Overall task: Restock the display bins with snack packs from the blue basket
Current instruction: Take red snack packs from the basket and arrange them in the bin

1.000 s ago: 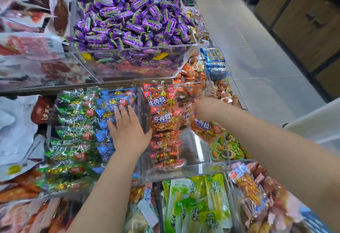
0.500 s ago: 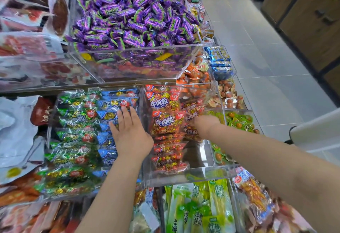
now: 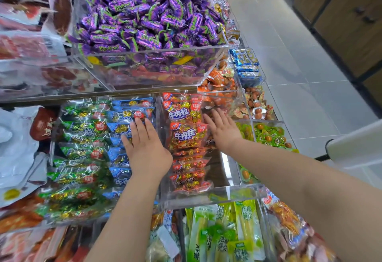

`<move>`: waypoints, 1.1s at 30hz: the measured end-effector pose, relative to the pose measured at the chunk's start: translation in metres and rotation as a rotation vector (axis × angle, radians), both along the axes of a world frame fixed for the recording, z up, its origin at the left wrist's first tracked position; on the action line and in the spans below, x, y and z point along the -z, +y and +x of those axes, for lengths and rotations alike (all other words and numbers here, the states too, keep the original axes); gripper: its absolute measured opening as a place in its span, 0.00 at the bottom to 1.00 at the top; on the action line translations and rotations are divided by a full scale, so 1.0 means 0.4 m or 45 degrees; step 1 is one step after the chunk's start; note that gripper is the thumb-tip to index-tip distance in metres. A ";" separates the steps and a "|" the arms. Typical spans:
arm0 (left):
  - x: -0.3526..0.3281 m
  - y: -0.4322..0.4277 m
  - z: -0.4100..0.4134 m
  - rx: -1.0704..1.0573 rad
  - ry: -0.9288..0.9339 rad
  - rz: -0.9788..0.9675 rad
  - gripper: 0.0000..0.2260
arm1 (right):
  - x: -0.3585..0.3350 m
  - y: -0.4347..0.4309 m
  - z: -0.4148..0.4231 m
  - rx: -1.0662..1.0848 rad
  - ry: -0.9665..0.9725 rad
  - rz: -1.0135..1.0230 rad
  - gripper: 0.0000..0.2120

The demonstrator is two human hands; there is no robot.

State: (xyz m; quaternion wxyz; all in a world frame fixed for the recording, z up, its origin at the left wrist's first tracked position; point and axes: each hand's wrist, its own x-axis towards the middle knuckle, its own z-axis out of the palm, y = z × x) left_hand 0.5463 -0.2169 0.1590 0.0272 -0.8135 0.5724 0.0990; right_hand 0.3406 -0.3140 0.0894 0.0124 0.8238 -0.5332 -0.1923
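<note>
Head view shows the left hand [image 3: 147, 150] flat, fingers apart, steadying blue packs [image 3: 122, 129], while the right hand [image 3: 222, 129], also spread, apparently presses red packs [image 3: 186, 135] upright.

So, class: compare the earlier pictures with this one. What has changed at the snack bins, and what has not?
The right hand, which held a red beef-cube pack beside the bin a second ago, has moved left into the bin and let go; it now lies flat, fingers spread, against the red packs. The left hand stays flat on the blue packs.
</note>
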 end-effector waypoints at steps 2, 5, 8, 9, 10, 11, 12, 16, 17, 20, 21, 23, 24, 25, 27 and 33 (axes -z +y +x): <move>0.001 0.000 0.002 0.005 -0.002 0.001 0.39 | 0.006 -0.015 0.006 0.041 0.042 -0.007 0.35; 0.003 -0.003 0.003 0.014 0.004 0.027 0.40 | 0.003 -0.039 0.005 0.055 0.123 0.016 0.38; 0.006 -0.012 0.004 0.006 0.017 0.039 0.40 | 0.000 -0.038 0.003 0.066 0.098 0.001 0.39; 0.008 -0.013 0.004 0.003 0.022 0.033 0.40 | -0.005 -0.031 0.003 0.088 0.053 -0.005 0.39; 0.009 -0.012 0.004 0.003 0.026 0.022 0.40 | -0.012 -0.021 0.004 0.112 -0.005 -0.006 0.38; 0.009 -0.010 0.004 0.003 0.026 0.006 0.40 | -0.022 -0.009 0.003 0.128 -0.075 -0.010 0.38; 0.008 -0.007 0.004 0.003 0.024 -0.011 0.40 | -0.035 0.003 0.000 0.125 -0.144 -0.028 0.38; -0.004 -0.003 0.001 0.000 0.038 -0.050 0.40 | -0.106 0.056 -0.030 0.120 -0.526 -0.136 0.33; -0.011 0.001 -0.001 0.002 0.055 -0.073 0.39 | -0.124 0.075 -0.040 0.121 -0.634 -0.129 0.28; -0.037 0.038 -0.023 0.071 0.100 -0.272 0.36 | -0.166 0.163 -0.080 0.057 -0.897 -0.136 0.14; -0.047 0.059 -0.040 0.132 0.127 -0.357 0.32 | -0.175 0.200 -0.097 0.066 -0.984 -0.150 0.12; -0.066 0.109 -0.094 0.297 0.216 -0.508 0.22 | -0.185 0.274 -0.134 0.153 -1.110 -0.160 0.09; -0.070 0.134 -0.129 0.387 0.273 -0.558 0.17 | -0.185 0.309 -0.156 0.228 -1.167 -0.154 0.08; -0.071 0.157 -0.167 0.458 0.348 -0.587 0.14 | -0.182 0.344 -0.179 0.305 -1.223 -0.150 0.08; -0.069 0.200 -0.249 0.518 0.569 -0.520 0.12 | -0.166 0.412 -0.231 0.452 -1.303 -0.162 0.07; 0.036 0.321 -0.507 0.386 1.082 0.199 0.08 | -0.061 0.664 -0.427 1.108 -1.331 -0.065 0.07</move>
